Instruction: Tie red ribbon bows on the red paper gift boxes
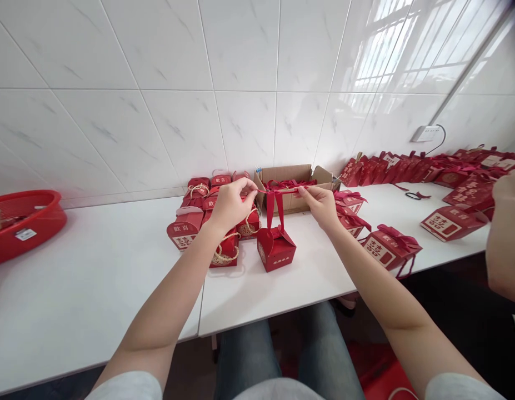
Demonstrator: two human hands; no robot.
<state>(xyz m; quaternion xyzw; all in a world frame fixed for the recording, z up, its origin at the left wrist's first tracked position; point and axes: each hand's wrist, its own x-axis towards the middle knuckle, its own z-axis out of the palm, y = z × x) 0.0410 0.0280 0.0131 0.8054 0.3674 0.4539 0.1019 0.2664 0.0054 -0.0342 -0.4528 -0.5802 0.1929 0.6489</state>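
A small red gift box (276, 250) stands on the white table in front of me. From its top a red ribbon (275, 210) rises in a loop and crosses at its upper end. My left hand (236, 204) pinches one end of the ribbon, to the left of the crossing. On the other side my right hand (318, 203) has the opposite end between thumb and fingers. The ribbon is stretched sideways between both hands, above the box. Just behind it stands a cardboard box (288, 205) with red ribbons inside.
Several red boxes with gold cord handles (186, 230) crowd the left side. More ribboned boxes (393, 244) stand to the right, with flat red cartons (378, 169) along the wall. A red plastic basket (53, 214) sits far left. Another person's arm (507, 239) shows at the right edge.
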